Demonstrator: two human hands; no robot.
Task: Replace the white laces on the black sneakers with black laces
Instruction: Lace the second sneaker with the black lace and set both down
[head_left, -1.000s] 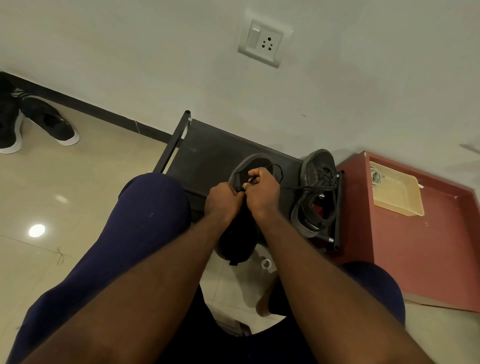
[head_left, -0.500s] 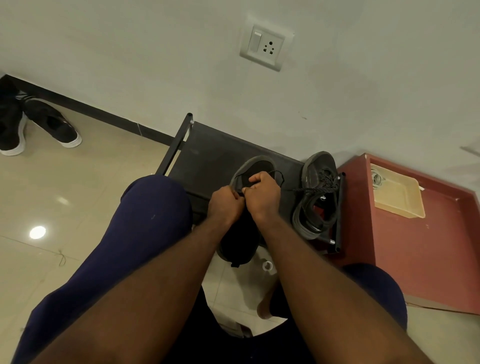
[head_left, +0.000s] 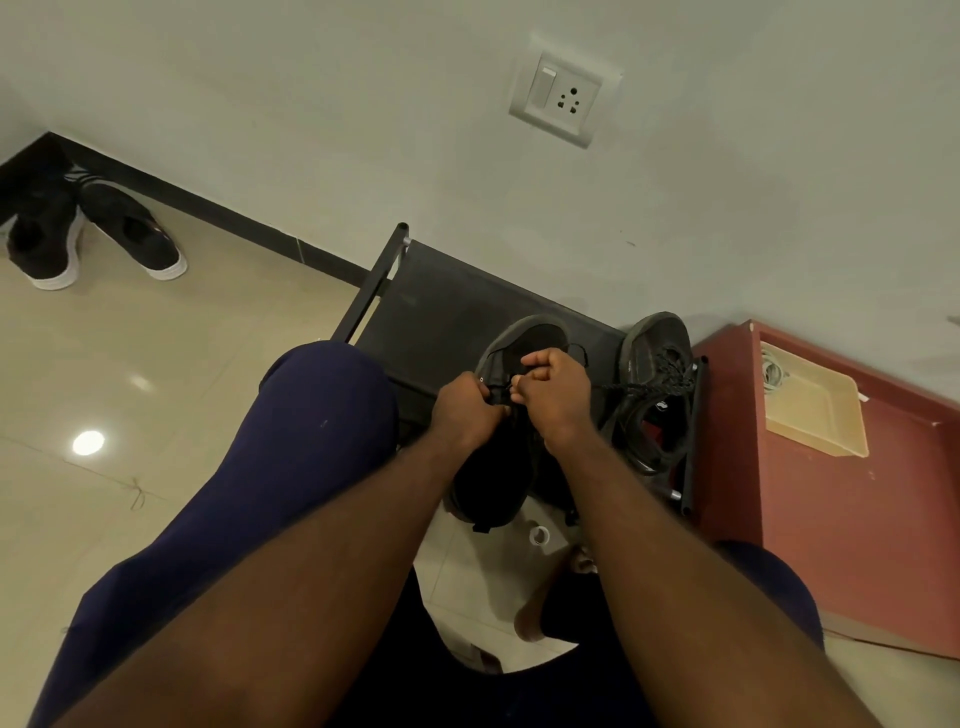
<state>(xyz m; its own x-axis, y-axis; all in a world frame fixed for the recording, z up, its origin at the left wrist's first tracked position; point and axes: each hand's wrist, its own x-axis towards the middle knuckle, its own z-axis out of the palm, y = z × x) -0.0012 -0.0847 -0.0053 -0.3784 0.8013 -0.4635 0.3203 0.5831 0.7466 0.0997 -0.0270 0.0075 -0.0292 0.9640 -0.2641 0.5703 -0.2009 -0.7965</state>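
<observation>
The left hand (head_left: 467, 410) and right hand (head_left: 553, 395), fingers curled, pinch a black lace (head_left: 586, 355) at the sneaker (head_left: 524, 338) beneath them (second sneaker (head_left: 657, 384), already laced black, sits right of the right hand). Risk: thin lace slips the pinch or skips an eyelet, forcing rethreading

Count: 2 black sneakers (head_left: 535, 340) (head_left: 657, 395) on 1 shoe rack (head_left: 447, 306), 2 black laces (head_left: 579, 354) (head_left: 670, 375), 2 white-soled black shoes (head_left: 44, 244) (head_left: 137, 234) on the floor, 1 beige tray (head_left: 815, 410), 1 wall socket (head_left: 563, 96), 1 red cabinet (head_left: 857, 519), 2 hands (head_left: 465, 410) (head_left: 556, 395).
</observation>
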